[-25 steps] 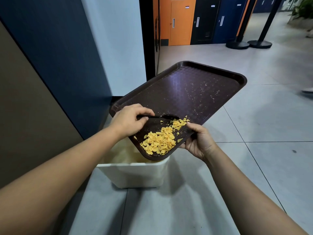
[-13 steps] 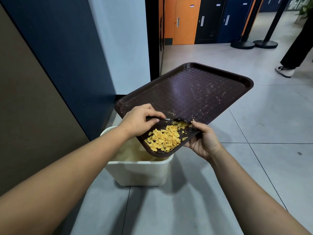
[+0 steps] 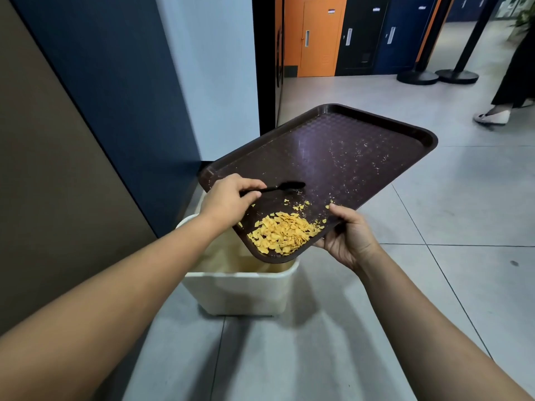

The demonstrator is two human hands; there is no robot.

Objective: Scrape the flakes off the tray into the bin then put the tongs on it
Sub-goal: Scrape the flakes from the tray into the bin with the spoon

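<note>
At the far left of the frame, a brown panel [image 3: 52,175] meets a dark blue wall section [image 3: 115,82]. Right of these, in the lower centre, a cream bin [image 3: 240,293] stands on the grey tiled floor [image 3: 463,285].

The left hand [image 3: 228,202] sits at centre frame above the bin. Its fingers are curled around the handle end of the black tongs [image 3: 278,188]; the tong tips lie across the tray surface, pointing toward the right of the frame, just above the heap of flakes.

The dark brown tray [image 3: 347,146] occupies the centre, tilted with its near corner lowest and directly over the bin opening. The yellow flakes [image 3: 285,233] are heaped in that low corner, inside the rim. Fine crumbs are scattered over the upper right part of the tray.

The right hand [image 3: 347,241], right of centre, grips the lower right edge of the tray, thumb on top of the rim and fingers curled underneath.

At the upper right, orange, black and blue lockers [image 3: 362,39] line the background, with two black stanchion bases [image 3: 437,75] on the floor. At the far right edge, a person's leg and light shoe [image 3: 492,117] are visible.
</note>
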